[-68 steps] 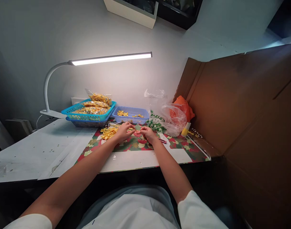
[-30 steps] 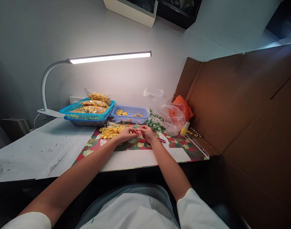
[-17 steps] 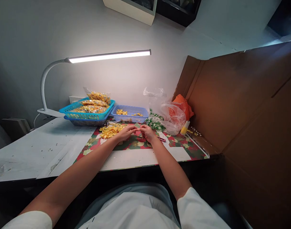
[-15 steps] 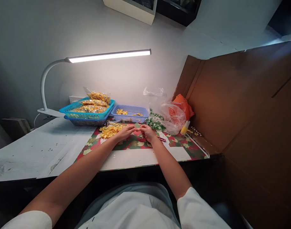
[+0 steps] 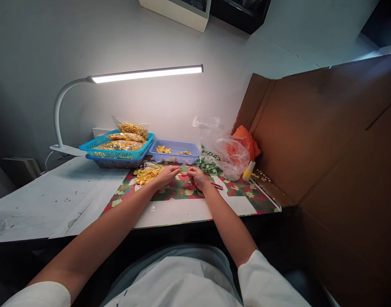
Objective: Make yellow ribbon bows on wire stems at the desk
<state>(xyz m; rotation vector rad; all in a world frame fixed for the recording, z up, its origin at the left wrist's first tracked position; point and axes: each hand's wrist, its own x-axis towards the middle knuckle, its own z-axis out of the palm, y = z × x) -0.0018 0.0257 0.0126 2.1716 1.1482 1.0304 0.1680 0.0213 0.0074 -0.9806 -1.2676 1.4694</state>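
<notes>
Over the patterned red and green sheet (image 5: 178,195), both of my hands are close together with a small gap between the fingertips. My left hand (image 5: 167,175) has its fingers pinched together beside a pile of small yellow pieces (image 5: 147,175); what it holds is too small to make out. The fingers of my right hand (image 5: 198,176) are pinched too, on something tiny that I cannot make out. A thin pinkish-red tool (image 5: 217,186) lies just right of the right hand, partly hidden by it.
Stacked baskets (image 5: 115,154) with bagged yellow pieces stand back left, beside a purple-blue basket (image 5: 173,158). Plastic bags (image 5: 230,155) and a yellow bottle with a pale cap (image 5: 248,171) are right. A tall cardboard wall (image 5: 326,128) borders the right; a lamp (image 5: 147,74) hangs above.
My left hand has shifted slightly to the left, so the gap between the two hands' fingertips is a little wider. The right hand has hardly moved.
</notes>
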